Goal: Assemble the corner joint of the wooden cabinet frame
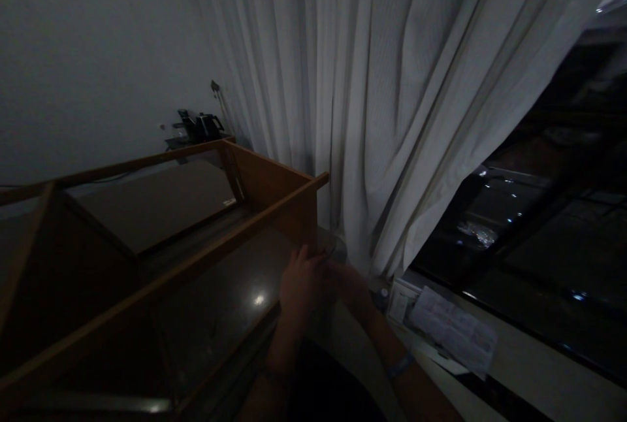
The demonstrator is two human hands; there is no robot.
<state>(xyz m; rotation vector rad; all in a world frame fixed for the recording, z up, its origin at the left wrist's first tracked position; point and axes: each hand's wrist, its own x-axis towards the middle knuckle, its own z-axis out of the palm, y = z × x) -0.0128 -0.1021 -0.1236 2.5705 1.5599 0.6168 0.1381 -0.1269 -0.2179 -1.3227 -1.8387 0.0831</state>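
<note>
My left hand (298, 281) and my right hand (349, 283) meet beside the front corner of a wooden frame with glass panels (321, 181). Their fingers are curled together against or just beside the frame's end post. The picture is dim, and whatever lies between the fingers cannot be made out. Close to the left hand, a glass pane (230, 291) reflects a bright spot of light. A band circles my right wrist (401, 366).
A dark flat panel (161, 203) lies inside the frame. Behind it stand a black kettle (208, 125) and other small dark items. Long pale curtains (362, 82) hang beyond the hands. Printed paper (455, 330) rests on a ledge beneath the dark window (553, 232) at right.
</note>
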